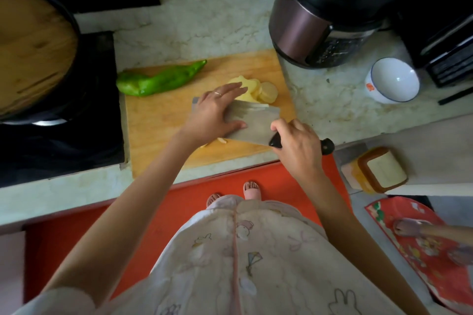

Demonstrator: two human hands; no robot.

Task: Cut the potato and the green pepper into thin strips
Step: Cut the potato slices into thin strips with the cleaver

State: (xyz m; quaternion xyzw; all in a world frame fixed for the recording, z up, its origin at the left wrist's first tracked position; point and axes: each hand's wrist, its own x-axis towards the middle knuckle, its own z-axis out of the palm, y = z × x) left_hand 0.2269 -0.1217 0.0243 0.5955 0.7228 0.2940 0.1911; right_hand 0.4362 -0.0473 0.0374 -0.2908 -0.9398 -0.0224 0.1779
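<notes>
It was a home kitchen. A wooden cutting board [158,123] carrying potato slices [268,89], a green pepper [158,79] and a cleaver [253,123] lay on a marble desk [204,20]. Left of the board sat a black stove [89,135] with a wooden pot lid [33,46]; behind the board's right corner stood an electric cooker [320,13], and farther right of the board a white bowl [393,80].

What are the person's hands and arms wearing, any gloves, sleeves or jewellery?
No gloves: both the left hand and right hand are bare. A thin ring sits on a left-hand finger. The left forearm and right forearm are uncovered; a pale short sleeve shows at the left upper arm, part of a light pink garment printed with rabbits and a kite.
</notes>
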